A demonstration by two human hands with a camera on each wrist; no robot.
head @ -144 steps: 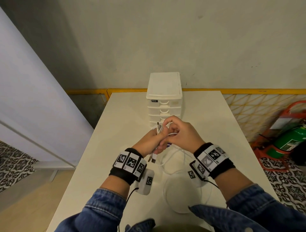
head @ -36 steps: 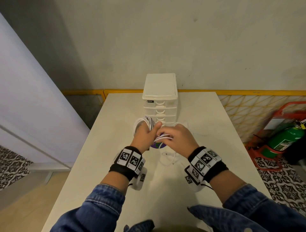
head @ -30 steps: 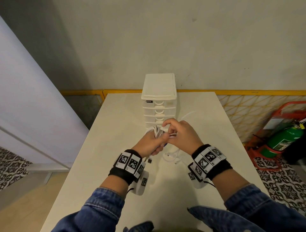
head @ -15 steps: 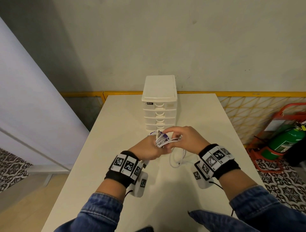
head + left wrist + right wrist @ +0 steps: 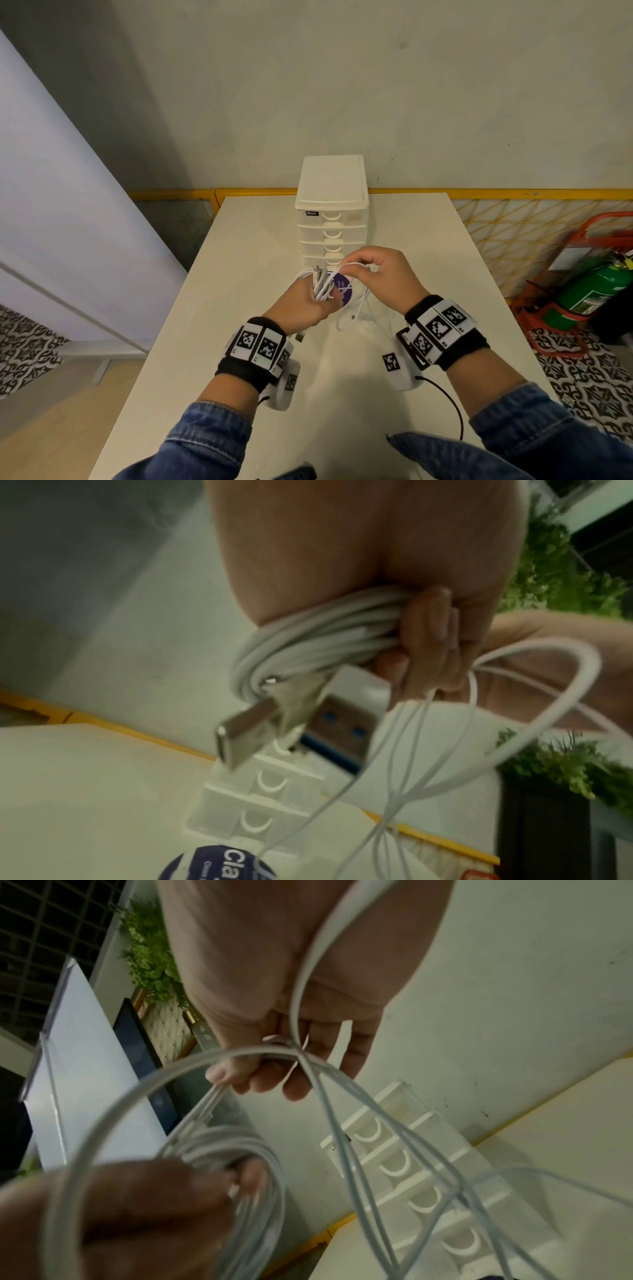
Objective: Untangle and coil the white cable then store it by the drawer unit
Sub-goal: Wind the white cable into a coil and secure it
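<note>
Since half a second ago the right hand point(image 5: 380, 274) has lifted its strand higher and drawn it back over the bundle, so another turn is going onto the coil and less slack lies on the table point(image 5: 239, 342); I judge the coiling is well along but not done.

At left of centre in the head view, the left hand point(image 5: 301, 305) is clenched round the white cable point(image 5: 322, 284), several loops bunched in its fist, with a metal USB plug point(image 5: 246, 731) sticking out below the fingers in the left wrist view. A purple round label point(image 5: 344, 291) shows just behind the loops. Right of that, the right hand pinches a loose strand between thumb and fingertips, and a short tail point(image 5: 356, 308) hangs down to the tabletop.

Just behind both hands, at mid-frame, stands the drawer unit point(image 5: 332, 212); the knuckles are near its lowest drawer. Bare tabletop lies on either side of the unit, and the table's edges are well apart from the hands, so there looks to be room to set the coil down.
</note>
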